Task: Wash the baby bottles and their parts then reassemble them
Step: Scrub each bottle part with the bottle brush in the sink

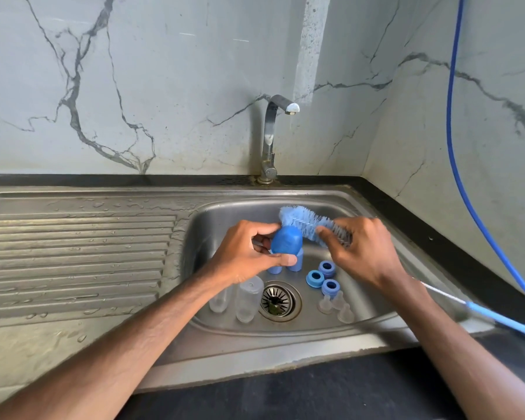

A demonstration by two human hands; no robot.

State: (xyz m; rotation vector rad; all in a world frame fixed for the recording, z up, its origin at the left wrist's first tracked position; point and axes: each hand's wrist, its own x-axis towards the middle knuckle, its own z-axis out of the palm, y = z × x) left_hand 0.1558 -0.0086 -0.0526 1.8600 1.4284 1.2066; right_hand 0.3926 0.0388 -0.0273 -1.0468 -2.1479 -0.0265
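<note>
Cap [286, 241] held in left grip [249, 253], brush [303, 222] in right grip [364, 250], steel sink [200, 234], marble wall [164, 86]

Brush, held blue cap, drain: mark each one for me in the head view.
Brush [300, 221]: head view, middle of the blue bristles.
Cap [286, 240]: head view, its domed top.
Drain [278, 300]: head view, centre of the strainer grate.

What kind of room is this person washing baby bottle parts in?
Probably a home kitchen: a stainless steel sink with a ribbed drainboard, a tap against a marble-look wall, and a dark countertop around them.
</note>
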